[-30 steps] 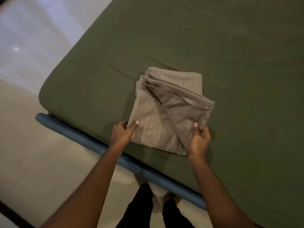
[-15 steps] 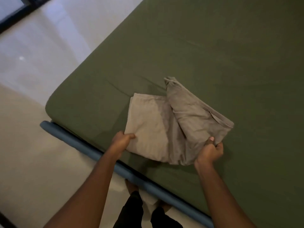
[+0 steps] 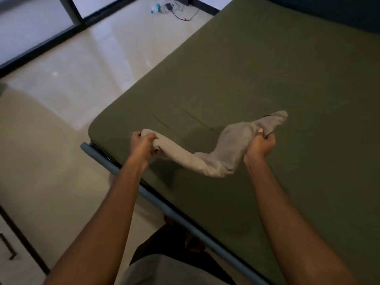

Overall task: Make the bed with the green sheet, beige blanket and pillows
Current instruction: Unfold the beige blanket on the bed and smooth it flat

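Gripped the soft, crumpled beige cloth blanket (image 3: 205, 159) at both ends: left hand (image 3: 144, 144) curled round one bunch, right hand (image 3: 260, 145) clenched round the other. Held it sagging low over the smooth green fitted sheet (image 3: 267, 68), near the mattress corner. Judged light, limp, unbreakable; best taken by corners or hems. Stretched lengthwise left to right, free tip pointing away beyond the right fist.

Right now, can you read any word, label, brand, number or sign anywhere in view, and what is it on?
No text can be read.
The bottle on the floor: any label is too small and blurred to read.
The blanket, the green sheet and the bed rail show no print.
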